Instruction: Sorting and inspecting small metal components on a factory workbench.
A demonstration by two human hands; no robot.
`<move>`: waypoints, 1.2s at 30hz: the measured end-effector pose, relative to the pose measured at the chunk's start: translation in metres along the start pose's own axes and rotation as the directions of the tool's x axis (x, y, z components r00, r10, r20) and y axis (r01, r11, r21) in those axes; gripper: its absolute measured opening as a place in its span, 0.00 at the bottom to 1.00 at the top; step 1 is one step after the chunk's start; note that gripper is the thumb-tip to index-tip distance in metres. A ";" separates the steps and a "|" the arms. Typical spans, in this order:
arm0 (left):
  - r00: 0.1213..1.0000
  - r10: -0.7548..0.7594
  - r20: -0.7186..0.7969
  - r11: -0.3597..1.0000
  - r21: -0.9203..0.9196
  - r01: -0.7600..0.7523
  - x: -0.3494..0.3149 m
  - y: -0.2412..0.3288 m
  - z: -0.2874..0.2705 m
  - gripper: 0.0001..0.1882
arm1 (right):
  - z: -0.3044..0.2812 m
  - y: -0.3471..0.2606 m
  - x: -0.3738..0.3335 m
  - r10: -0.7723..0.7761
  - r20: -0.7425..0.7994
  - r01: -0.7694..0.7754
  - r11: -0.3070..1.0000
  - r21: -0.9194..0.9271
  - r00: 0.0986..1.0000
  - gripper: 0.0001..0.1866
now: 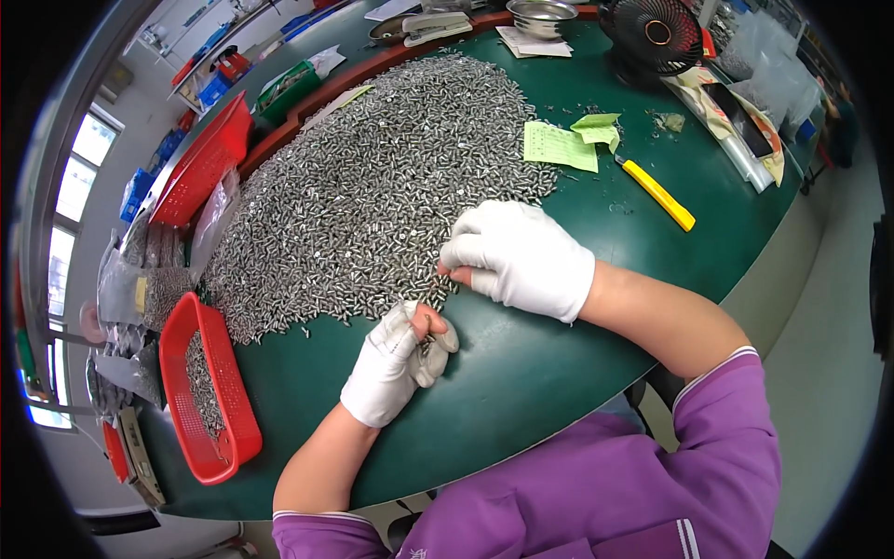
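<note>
A broad heap of small silvery screws (372,186) covers the middle of the green table (521,373). At its near edge my left hand (396,359), in a white glove with bare fingertips showing, is curled closed, palm partly up, around a few of the small screws (426,343). My right hand (521,261), gloved the same way, reaches the heap's near right edge with thumb and fingers drawn together. Its bare fingertips touch the screws there; whether something is pinched between them is too small to make out.
A red basket (244,419) with screws stands left, beside several filled plastic bags (121,289). Another red basket (200,172) leans farther back. Right of the heap lie green paper slips (561,146), a yellow cutter (657,195) and a phone (738,118). A black fan (652,37) stands behind.
</note>
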State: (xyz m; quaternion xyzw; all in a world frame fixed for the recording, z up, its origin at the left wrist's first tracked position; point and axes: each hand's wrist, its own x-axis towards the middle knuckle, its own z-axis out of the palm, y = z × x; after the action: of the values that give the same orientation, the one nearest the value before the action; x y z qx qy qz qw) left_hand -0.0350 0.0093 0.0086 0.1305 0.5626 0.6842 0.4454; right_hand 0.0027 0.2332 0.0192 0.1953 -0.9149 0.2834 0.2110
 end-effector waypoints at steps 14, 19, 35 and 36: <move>0.998 0.023 0.053 0.999 -0.047 -0.020 0.002 -0.003 -0.003 0.15 | 0.009 0.002 -0.002 -0.020 0.248 0.076 0.973 -0.219 0.969 0.06; 1.000 0.008 0.015 0.994 -0.106 -0.007 0.003 -0.004 -0.003 0.14 | 0.015 0.002 -0.002 -0.060 0.210 0.094 0.983 -0.156 0.976 0.08; 0.999 0.015 0.045 0.988 -0.151 -0.009 0.003 -0.006 -0.006 0.09 | 0.015 -0.012 -0.001 0.084 0.200 -0.064 0.992 -0.108 0.976 0.08; 1.000 0.007 0.023 0.985 -0.172 -0.003 0.002 -0.006 -0.003 0.09 | 0.013 -0.013 -0.001 0.080 0.140 -0.088 0.995 0.049 0.987 0.08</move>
State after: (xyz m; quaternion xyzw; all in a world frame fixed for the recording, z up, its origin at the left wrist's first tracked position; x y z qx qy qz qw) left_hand -0.0357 0.0086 0.0018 0.1011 0.4960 0.7296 0.4598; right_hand 0.0062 0.2158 0.0147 0.1815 -0.9265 0.3031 0.1296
